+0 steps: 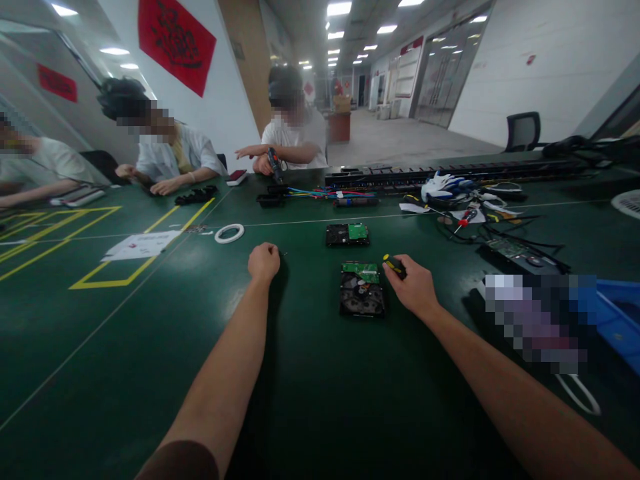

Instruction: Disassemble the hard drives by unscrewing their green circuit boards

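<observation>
A hard drive (361,300) lies on the green table with its green circuit board facing up. Just to its right, my right hand (414,283) is closed round the yellow-and-black handle of a screwdriver (395,265); the shaft cannot be made out. Behind the first drive lies a second hard drive (345,235), also with a green board. Off to the left, my left hand (264,262) rests near the table surface with its fingers curled together. A tiny bit shows by its fingertips, too small to name, and what the fingers pinch, if anything, is hidden.
A white tape roll (229,233) and a paper sheet (141,245) lie left. Gloves (444,187), cables and a red screwdriver (467,218) clutter the right, near a blue bin (617,310). Across the table, a person holds a power tool (275,163); two others sit left.
</observation>
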`<state>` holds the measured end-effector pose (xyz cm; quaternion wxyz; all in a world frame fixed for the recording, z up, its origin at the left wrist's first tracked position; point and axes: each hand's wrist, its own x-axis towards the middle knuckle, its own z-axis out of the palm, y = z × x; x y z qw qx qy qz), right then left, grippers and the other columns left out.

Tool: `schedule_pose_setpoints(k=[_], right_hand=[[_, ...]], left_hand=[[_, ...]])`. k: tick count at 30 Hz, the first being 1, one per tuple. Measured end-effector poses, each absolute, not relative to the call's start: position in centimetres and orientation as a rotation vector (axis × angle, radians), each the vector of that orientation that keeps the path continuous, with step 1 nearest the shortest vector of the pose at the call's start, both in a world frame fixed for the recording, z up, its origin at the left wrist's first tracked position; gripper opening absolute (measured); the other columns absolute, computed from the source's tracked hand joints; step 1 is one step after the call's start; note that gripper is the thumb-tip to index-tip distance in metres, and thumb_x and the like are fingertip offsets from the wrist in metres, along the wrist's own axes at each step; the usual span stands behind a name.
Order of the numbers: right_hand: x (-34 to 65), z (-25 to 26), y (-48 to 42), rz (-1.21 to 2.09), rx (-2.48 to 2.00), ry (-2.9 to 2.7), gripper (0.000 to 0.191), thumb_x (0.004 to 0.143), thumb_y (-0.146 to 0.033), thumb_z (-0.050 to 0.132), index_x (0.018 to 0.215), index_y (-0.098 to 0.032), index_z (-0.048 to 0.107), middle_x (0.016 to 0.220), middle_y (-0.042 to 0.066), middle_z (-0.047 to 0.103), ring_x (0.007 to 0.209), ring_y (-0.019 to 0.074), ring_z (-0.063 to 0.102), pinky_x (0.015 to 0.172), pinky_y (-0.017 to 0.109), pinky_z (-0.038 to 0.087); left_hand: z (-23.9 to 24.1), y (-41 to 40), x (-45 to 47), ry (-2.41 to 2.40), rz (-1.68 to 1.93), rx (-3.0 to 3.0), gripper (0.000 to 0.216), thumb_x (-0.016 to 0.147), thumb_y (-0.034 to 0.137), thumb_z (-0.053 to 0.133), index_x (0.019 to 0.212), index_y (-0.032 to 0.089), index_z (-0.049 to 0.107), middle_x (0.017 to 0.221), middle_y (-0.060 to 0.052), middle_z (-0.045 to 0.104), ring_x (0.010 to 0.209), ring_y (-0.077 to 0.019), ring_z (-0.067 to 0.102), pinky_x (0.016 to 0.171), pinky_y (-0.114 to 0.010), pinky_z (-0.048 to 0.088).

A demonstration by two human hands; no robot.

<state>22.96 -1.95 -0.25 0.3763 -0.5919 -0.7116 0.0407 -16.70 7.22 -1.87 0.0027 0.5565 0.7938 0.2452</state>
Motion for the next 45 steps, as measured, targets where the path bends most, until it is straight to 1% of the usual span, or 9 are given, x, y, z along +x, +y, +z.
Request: schedule_pose_setpoints(k=[4,12,16,20,25,34,37,42,45], right_hand=[[22.9,-0.2,-2.0,0.101,-1.51,-1.823,0.026,0.094,-0.045,0.058,0.1,-0.021,0.065,0.093,0.008,0.073,0.077,0.0232,0.067,0.068,0.033,0.045],[22.8,-0.3,-2.1,0.1,-1.482,-1.836,0.025,0.095,-0.044,0.057,0.1,-0.021,0.065,0.093,0.008,0.073,0.079,0.0236,0.067,0.07,0.034,0.046],[22.8,-0.4,-2.1,0.091,-1.492,-1.838,0.025,0.094,-0.044,0.057,0.1,-0.021,0.065,0.094,0.008,0.073,0.079,0.0236,0.066,0.07,0.034,0.046],[22.8,-0.4,-2.0,0.097,-1.493,-1.855,0.025,0.095,-0.044,0.057,0.1,-0.021,0.064,0.094,0.008,0.073,0.081,0.0239,0.067,0.071,0.034,0.046],[22.9,-0.4,-1.9,0.104,-1.485,-1.863,0.024,0.095,-0.044,0.056,0.098,-0.021,0.065,0.092,0.007,0.073,0.079,0.0234,0.066,0.07,0.033,0.046],[22.9,-0.3,-2.0,0.107,-1.476,-1.896,0.025,0.095,-0.044,0.056,0.096,-0.021,0.065,0.091,0.008,0.072,0.078,0.0232,0.065,0.069,0.034,0.045],[22.9,-0.4,-2.0,0.114,-1.471,-1.901,0.025,0.095,-0.044,0.056,0.097,-0.021,0.065,0.09,0.008,0.072,0.078,0.0233,0.066,0.069,0.034,0.045],[22.9,-0.4,-2.0,0.115,-1.464,-1.903,0.024,0.095,-0.043,0.055,0.095,-0.021,0.065,0.09,0.008,0.073,0.078,0.0232,0.065,0.068,0.034,0.045],[22.9,-0.4,-2.0,0.119,-1.467,-1.902,0.024,0.095,-0.043,0.055,0.095,-0.021,0.065,0.09,0.007,0.072,0.078,0.0229,0.065,0.069,0.033,0.044]], left_hand=[[-2.9,7.1,-16.4,2.476,0.873,1.768,0.035,0.098,0.04,0.045,0.107,0.022,0.072,0.106,-0.013,0.071,0.1,-0.0273,0.066,0.085,-0.037,0.05],[-3.1,7.0,-16.3,2.355,0.87,1.896,0.026,0.09,0.045,0.06,0.098,0.026,0.077,0.104,-0.009,0.068,0.096,-0.0255,0.064,0.088,-0.036,0.05],[-3.2,7.1,-16.5,2.343,0.834,1.895,0.024,0.089,0.044,0.064,0.097,0.027,0.077,0.107,-0.009,0.068,0.1,-0.0257,0.064,0.088,-0.035,0.05],[-3.2,7.3,-16.6,2.356,0.805,1.843,0.02,0.088,0.043,0.065,0.094,0.028,0.077,0.106,-0.007,0.07,0.097,-0.0246,0.065,0.083,-0.034,0.05],[-3.2,7.6,-16.2,2.383,0.79,1.758,0.018,0.087,0.043,0.066,0.094,0.029,0.077,0.103,-0.006,0.073,0.093,-0.0252,0.066,0.076,-0.034,0.05],[-3.1,7.6,-16.3,2.364,0.805,1.762,0.017,0.086,0.042,0.068,0.094,0.031,0.078,0.106,-0.004,0.074,0.092,-0.0248,0.067,0.075,-0.034,0.049],[-3.1,7.8,-16.3,2.332,0.818,1.8,0.015,0.086,0.039,0.068,0.092,0.031,0.078,0.106,-0.004,0.074,0.092,-0.0247,0.067,0.077,-0.034,0.05],[-3.2,8.0,-16.0,2.299,0.875,1.837,0.015,0.086,0.037,0.067,0.09,0.026,0.076,0.109,-0.008,0.071,0.097,-0.0256,0.066,0.082,-0.035,0.05],[-3.3,8.1,-16.1,2.314,0.965,1.802,0.017,0.091,0.036,0.06,0.096,0.024,0.072,0.11,-0.009,0.07,0.1,-0.0242,0.065,0.087,-0.034,0.049]])
